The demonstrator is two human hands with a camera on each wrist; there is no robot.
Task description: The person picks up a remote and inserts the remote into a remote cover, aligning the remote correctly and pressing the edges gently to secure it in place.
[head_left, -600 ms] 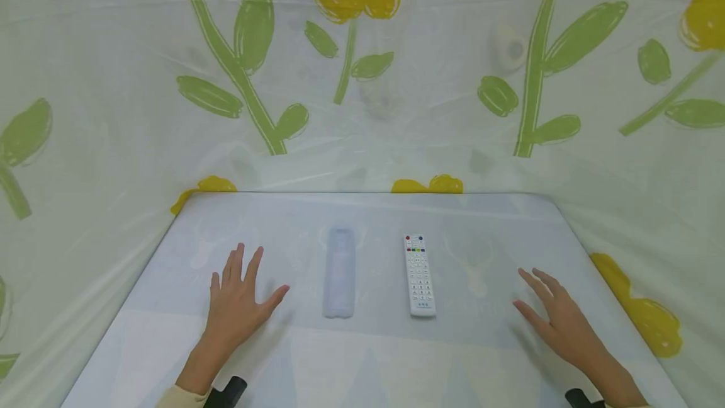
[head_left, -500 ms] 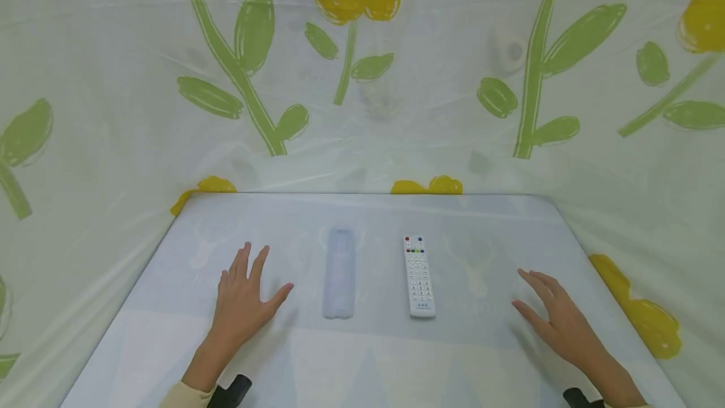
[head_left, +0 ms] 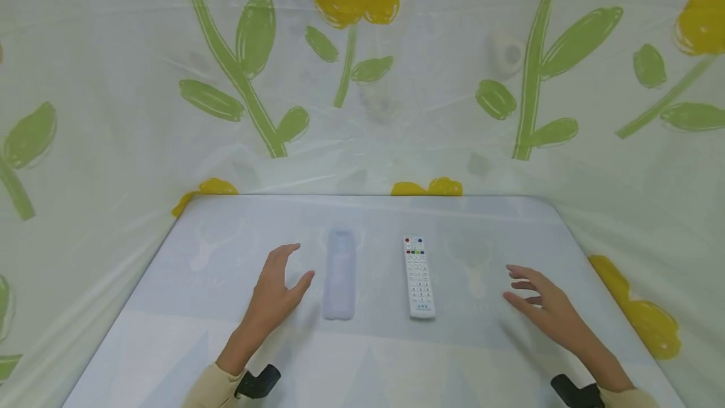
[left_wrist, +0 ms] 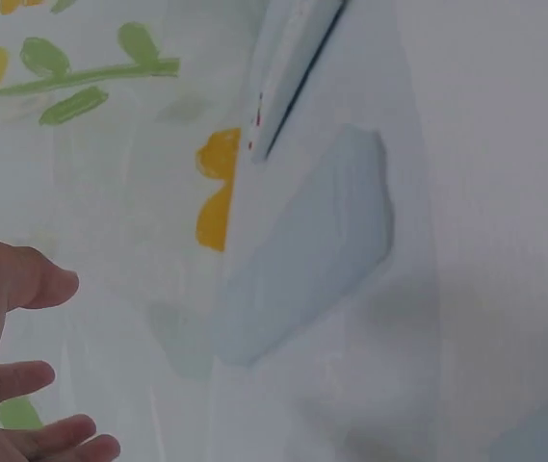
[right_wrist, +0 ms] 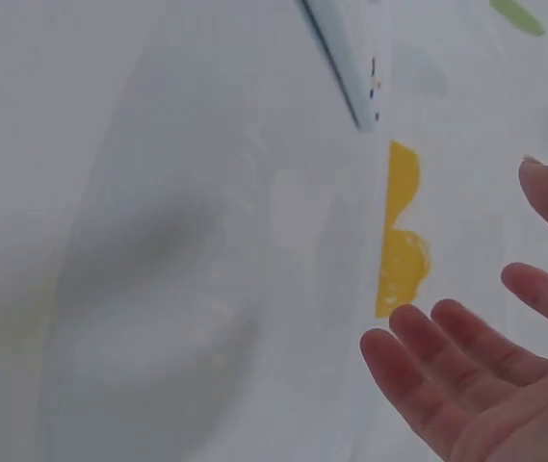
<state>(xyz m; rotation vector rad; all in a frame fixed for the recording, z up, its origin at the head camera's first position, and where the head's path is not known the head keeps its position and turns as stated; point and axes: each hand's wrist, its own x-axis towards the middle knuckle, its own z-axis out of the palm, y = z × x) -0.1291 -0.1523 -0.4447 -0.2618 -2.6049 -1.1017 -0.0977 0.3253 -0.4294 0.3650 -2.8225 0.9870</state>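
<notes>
A translucent bluish sleeve, like a remote control cover (head_left: 339, 276), lies lengthwise near the middle of the table. To its right lies a white remote control (head_left: 419, 279) with its buttons facing up. My left hand (head_left: 273, 298) hovers just left of the cover, thumb and fingers apart and nothing between them. In the left wrist view the cover (left_wrist: 312, 250) lies beyond the fingers, with part of the remote control (left_wrist: 293, 72) above it. Well right of the remote control, my right hand (head_left: 540, 304) is held over the table with loosely bent fingers and holds nothing.
The pale table (head_left: 362, 364) ends at a straight back edge with rounded corners. Behind and beside it hangs a white curtain (head_left: 430, 112) printed with yellow flowers and green leaves. Each wrist wears a black strap mount (head_left: 257, 381).
My left hand has moved right toward the cover, its fingers drawing closer together and bending. My right hand has shifted slightly left. The cover and remote control stay in place.
</notes>
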